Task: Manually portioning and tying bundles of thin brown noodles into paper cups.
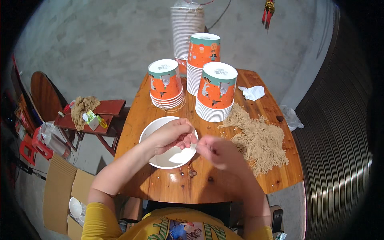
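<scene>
Shirt: nearest us, yellow (176,224) with a printed front, cut off by the lower edge.
Hard to see: our right hand (219,154) is motion-blurred, and its fingertips will not resolve. We see something thin and pale by the fingertips, too faint to name. Our left forearm hides part of the bowl's rim.
Left hand: ours (176,135) hangs over the bowl (164,157), fingers curled and thumb bent in toward them; we cannot tell whether the tips meet on anything.
Right hand: half curled, just beside the left near the bowl's right rim; whether it pinches anything, we cannot tell.
Bowl: white, round and upright on the table (160,188), right under our left hand. We make out a bright patch inside, perhaps only light.
Strands: a loose tan heap (260,142) on the table's right side, beyond our right hand.
Cups: three orange-and-green stacks, left (165,82), right (216,90) and rear (203,54), all upside down. Thin string loops round the left stack's base.
Tall stack: white-rimmed (187,32), behind them, clear plastic on top.
Carton: brown, open (58,192), on our left, white bowls (76,208) inside; its lower part is cut off.
</scene>
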A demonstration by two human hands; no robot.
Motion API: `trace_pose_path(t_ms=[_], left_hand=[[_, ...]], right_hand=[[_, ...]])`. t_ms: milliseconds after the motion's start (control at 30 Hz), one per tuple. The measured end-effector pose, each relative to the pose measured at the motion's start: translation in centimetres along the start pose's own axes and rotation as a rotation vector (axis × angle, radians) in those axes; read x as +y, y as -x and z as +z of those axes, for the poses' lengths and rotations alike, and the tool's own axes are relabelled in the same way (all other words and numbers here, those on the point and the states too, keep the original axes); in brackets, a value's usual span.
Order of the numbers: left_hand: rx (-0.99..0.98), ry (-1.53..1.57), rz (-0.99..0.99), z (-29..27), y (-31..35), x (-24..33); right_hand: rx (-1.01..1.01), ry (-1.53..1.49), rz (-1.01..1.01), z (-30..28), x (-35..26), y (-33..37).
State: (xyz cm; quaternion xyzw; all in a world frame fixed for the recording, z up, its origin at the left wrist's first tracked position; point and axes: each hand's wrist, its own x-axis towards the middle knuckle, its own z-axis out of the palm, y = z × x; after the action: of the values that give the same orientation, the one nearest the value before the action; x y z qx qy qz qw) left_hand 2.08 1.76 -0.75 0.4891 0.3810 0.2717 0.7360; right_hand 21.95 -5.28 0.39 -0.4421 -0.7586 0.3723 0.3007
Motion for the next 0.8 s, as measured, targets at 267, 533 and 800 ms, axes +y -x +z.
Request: trace_pose_path(t_ms=[267,533,800], left_hand=[[-0.167,-0.16,0.092,0.9,-0.1,-1.1],[-0.002,-0.199,0.076,0.9,0.0,-1.4],[-0.056,-0.291,0.065,0.8,0.1,-1.3]], right_hand=[[-0.129,-0.514,-0.058,-1.3,3.1,-4.3],[-0.143,-0.495,0.007,-1.6,4.3,-4.6],[-0.053,-0.469,0.111,-1.8,4.3,-3.8]])
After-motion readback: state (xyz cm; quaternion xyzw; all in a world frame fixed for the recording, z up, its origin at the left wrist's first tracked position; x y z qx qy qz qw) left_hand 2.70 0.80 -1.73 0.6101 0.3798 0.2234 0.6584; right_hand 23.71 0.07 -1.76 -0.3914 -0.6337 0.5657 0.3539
